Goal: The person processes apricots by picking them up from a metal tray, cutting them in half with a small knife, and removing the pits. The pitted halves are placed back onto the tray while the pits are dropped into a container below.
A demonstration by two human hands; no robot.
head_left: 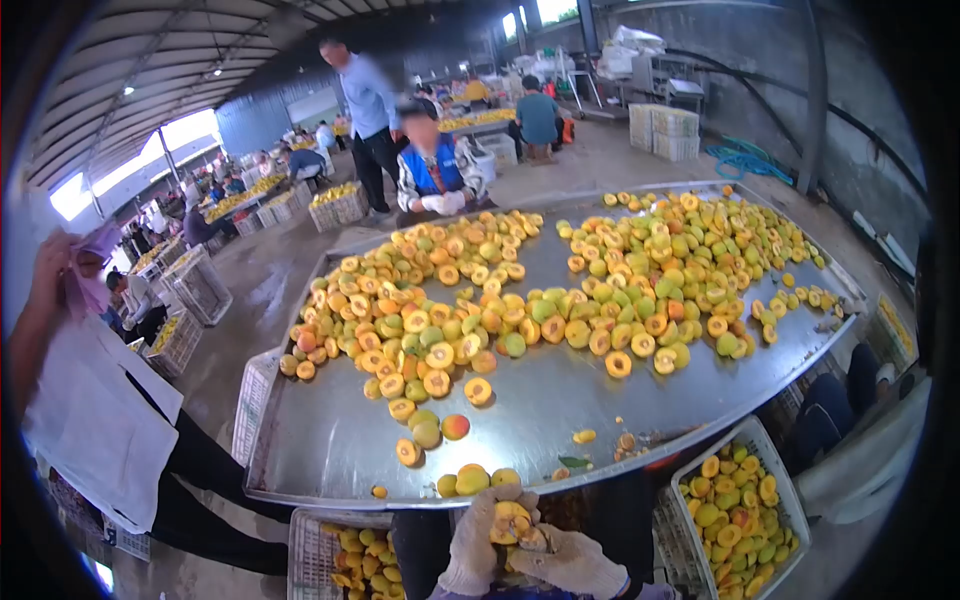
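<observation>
At the bottom, just off the metal table's near edge, my left hand (470, 555) in a whitish knit glove is closed around a cut yellow peach half (510, 522), its brownish centre facing up. My right hand (575, 563), gloved too, is closed close against the fruit from the right. What its fingers hold is too small to make out. Several yellow peaches (472, 480) lie on the table edge just beyond my hands. Further in spreads a large heap of whole and halved peaches (440, 320), yellow, green and some reddish.
The metal table (330, 440) has a raised rim. Crates of peaches stand below at the left (305, 555) and right (795, 500). A person in a blue vest (435, 175) sits across the table. Another person in a white apron (95, 420) stands at the left.
</observation>
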